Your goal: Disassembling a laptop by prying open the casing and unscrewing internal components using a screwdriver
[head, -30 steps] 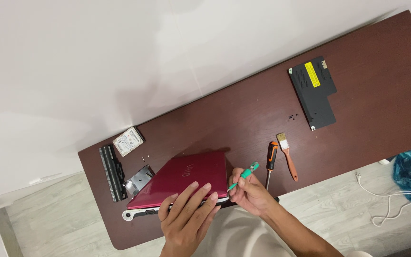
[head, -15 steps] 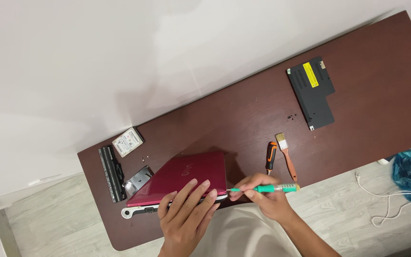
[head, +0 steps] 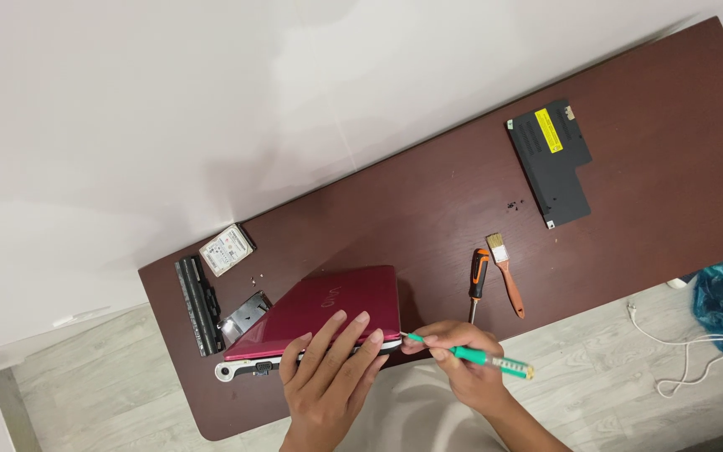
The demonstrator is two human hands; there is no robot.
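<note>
Left hand (head: 328, 372) flat, fingers spread on the closed glossy red laptop (head: 320, 322) at the near edge of the dark brown wooden table (head: 428, 201). Right hand (head: 462, 364) closed around a green-handled screwdriver (head: 470, 356), tip at the laptop's right corner. Just beyond: orange-and-black screwdriver (head: 478, 285), small orange-handled brush (head: 505, 274). Farther right, a black plastic cover panel (head: 550, 161). Left of the laptop, a silver hard drive (head: 228, 249) and long black battery (head: 199, 305).

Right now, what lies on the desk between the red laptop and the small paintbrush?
In the head view, one orange-and-black screwdriver lies between the red laptop and the paintbrush; otherwise bare desk.
</note>
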